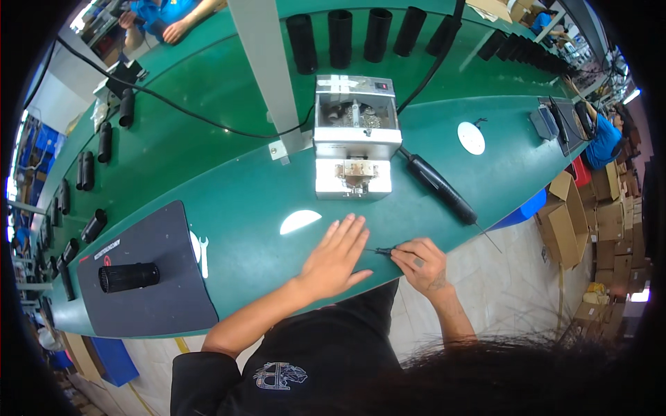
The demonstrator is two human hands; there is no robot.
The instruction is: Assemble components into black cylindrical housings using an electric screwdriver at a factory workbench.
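Observation:
My left hand [336, 256] lies flat on the green table, palm down and fingers stretched out. Close to its right, my right hand [422, 265] pinches a small black tool with a thin tip [383, 251]; its exact kind is too small to make out. The tip points left toward my left hand. Beyond both hands stands a screw feeder [357, 142] with a clear window and small metal pieces inside. A black electric screwdriver [440, 188] lies to the right of the feeder, its long thin bit pointing toward the table's near edge.
A black perforated cylinder [129, 277] rests on a dark mat [149, 312] at the left, beside a wrench [204, 256]. Several black tubes [340, 38] stand on the far belt. A metal post [263, 69] rises behind the table. Cardboard boxes [565, 222] fill the right floor.

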